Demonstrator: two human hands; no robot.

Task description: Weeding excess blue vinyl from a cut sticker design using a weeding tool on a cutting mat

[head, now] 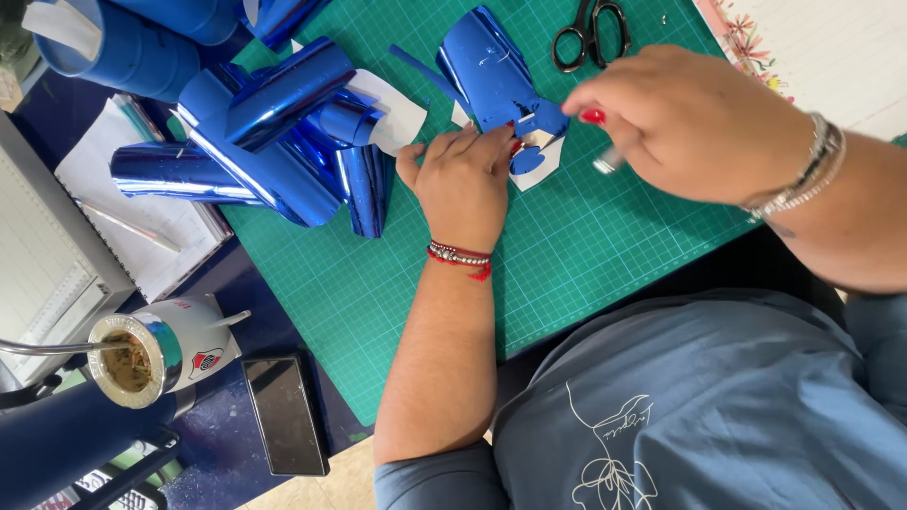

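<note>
The green cutting mat [567,255] serves as the landmark. Near the middle of its far half, the person's left hand [463,179] lies palm down on the mat, fingers stretched flat and together, pressing on the near edge of a blue foil piece [496,71] with a white backing. The hand grips nothing; it only pins the sheet down. A small cut-out of the same blue foil [529,156] on white paper sits just beside the fingertips, on the mat.

The right hand [690,123] hovers over the mat's far right part, just beside the left fingertips. It is curled, thumb and fingers pinched close around a slim silvery tool [609,161] whose end pokes out below the hand; what kind of tool it is cannot be told. The nail of one finger shows red at the foil's edge.

At the far edge of the mat lie black-handled scissors [590,33], closed, apart from both hands. On the mat's far left corner sprawls a heap of curled blue foil strips [283,132], spilling past the mat's edge. Off the mat to the left, on the dark blue table, stand a white cup with a metal straw [165,354] and, just beside it, a dark phone [283,416] lying flat.
</note>
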